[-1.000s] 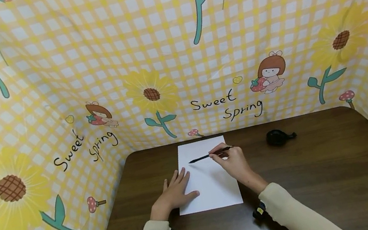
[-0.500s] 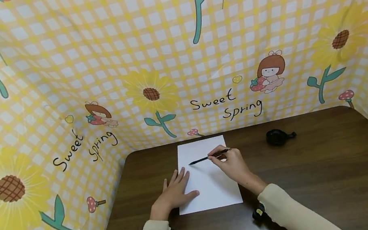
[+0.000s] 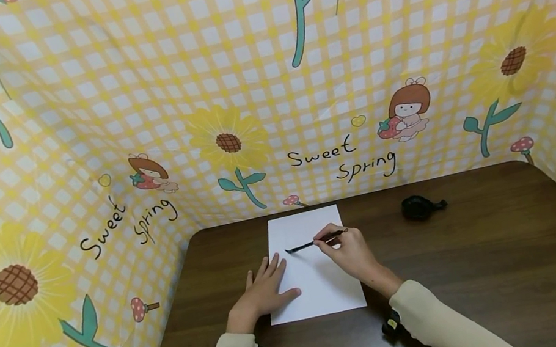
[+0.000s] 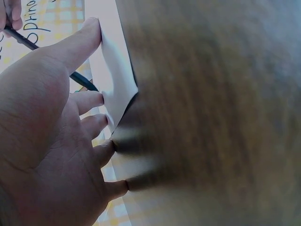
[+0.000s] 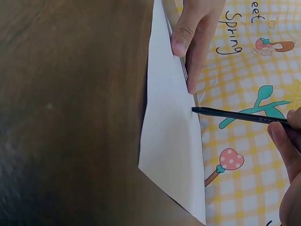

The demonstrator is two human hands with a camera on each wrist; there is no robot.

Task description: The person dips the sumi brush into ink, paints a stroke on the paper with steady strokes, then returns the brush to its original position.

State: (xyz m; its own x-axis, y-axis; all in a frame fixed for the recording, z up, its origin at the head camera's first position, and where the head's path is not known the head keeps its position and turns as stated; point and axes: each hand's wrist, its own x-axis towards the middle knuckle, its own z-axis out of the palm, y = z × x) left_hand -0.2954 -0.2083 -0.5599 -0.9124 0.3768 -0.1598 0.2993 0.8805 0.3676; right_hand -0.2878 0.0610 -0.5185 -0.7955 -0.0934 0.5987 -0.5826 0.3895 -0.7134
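Two hands show in the head view: the left hand [image 3: 266,293] rests, fingers spread, at the left edge of a white sheet of paper [image 3: 327,292] on the table [image 3: 494,259], and the right hand [image 3: 352,253] pinches a slim black pen [image 3: 299,248], its tip over the sheet's upper left part. The pen looks light and stiff, perhaps apt to roll, so a pinch on the shaft, clear of the tip, suits it. In the left wrist view the left fingers lie apart, gripping nothing; the paper seems thin, easily creased, best pressed flat near an edge. In the right wrist view the right fingers grip the shaft; whether the tip touches paper, I cannot tell.
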